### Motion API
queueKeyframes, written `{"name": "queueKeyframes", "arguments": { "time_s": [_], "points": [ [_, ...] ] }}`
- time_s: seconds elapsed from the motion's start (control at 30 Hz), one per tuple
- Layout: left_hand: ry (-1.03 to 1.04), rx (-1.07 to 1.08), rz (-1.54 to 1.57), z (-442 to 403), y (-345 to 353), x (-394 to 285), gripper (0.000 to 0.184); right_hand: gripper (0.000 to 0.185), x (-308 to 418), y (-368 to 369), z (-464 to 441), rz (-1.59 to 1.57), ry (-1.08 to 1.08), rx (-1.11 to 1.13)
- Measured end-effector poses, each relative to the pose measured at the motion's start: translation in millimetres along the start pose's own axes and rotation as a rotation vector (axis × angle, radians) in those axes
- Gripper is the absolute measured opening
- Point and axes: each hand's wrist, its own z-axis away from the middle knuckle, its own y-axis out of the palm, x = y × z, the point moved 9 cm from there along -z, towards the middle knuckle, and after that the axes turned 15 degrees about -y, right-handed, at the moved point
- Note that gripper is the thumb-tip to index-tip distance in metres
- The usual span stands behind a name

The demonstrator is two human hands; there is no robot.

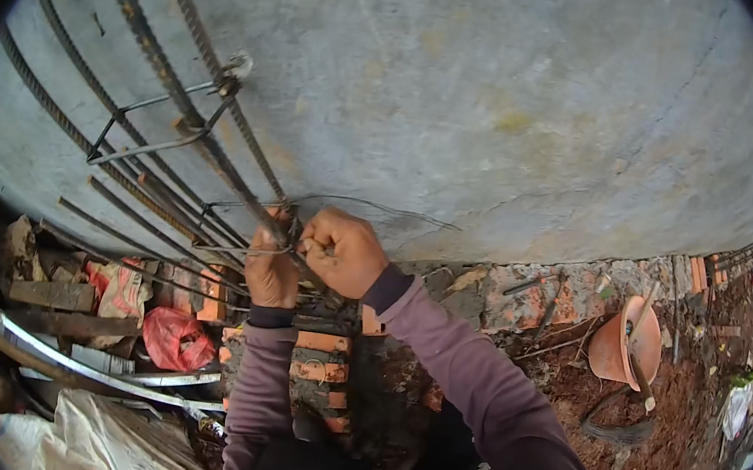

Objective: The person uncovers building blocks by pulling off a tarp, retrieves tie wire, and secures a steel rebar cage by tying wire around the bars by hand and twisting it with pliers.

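Note:
Several ribbed rebars (137, 20) rise in front of the grey wall, joined by a square stirrup (149, 152). My left hand (272, 270) is closed around the lower part of a rebar, at a lower stirrup (231, 248). Right beside it, my right hand (344, 250) is closed, its fingertips pinched at the same joint. A thin tie wire (380, 206) runs from the joint to the right, along the wall behind my right hand. The wire end between my fingers is mostly hidden.
A concrete wall (504, 92) stands close in front. Brickwork (320, 371) lies below my hands. An orange bucket (610, 343) with a tool in it and a wire coil (619, 430) are right. Wood scraps, a red plastic bag (177, 339) and white sacks (107, 441) lie left.

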Motion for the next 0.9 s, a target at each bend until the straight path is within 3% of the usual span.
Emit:
{"name": "queueKeyframes", "arguments": {
  "time_s": [0.1, 0.2, 0.3, 0.4, 0.5, 0.6, 0.73, 0.9],
  "points": [
    [0.015, -0.039, 0.036, 10.1, 11.4, -4.9, 0.039, 0.019, -9.5, -1.7, 1.7, -0.069, 0.131, -0.006],
    [-0.010, -0.073, 0.055, 9.9, 13.2, -7.8, 0.038, 0.018, -14.8, -4.8, -0.4, -0.131, 0.103, -0.054],
    [-0.029, -0.052, 0.033, 11.4, 5.4, -5.1, 0.035, 0.017, 10.2, -4.4, -8.4, -0.029, 0.059, 0.057],
    [-0.026, -0.103, 0.010, 11.1, -6.4, -4.7, 0.031, 0.017, -10.3, 0.0, 3.9, -0.152, 0.175, 0.017],
    [0.008, -0.145, -0.007, 10.8, -15.0, -2.6, 0.032, 0.017, 4.2, 3.6, -0.7, -0.033, 0.104, 0.083],
    [0.028, -0.137, 0.009, 8.5, -7.9, -2.7, 0.034, 0.012, -17.6, -1.3, 5.4, -0.332, 0.203, -0.097],
    [-0.089, -0.062, 0.007, -4.6, -17.0, 13.9, 0.038, 0.009, -15.2, -1.2, 1.1, -0.404, 0.247, -0.147],
    [-0.034, -0.013, 0.008, -7.1, -12.5, 11.1, 0.039, 0.007, -29.2, -2.6, 5.9, -0.488, 0.359, -0.240]
  ]
}}
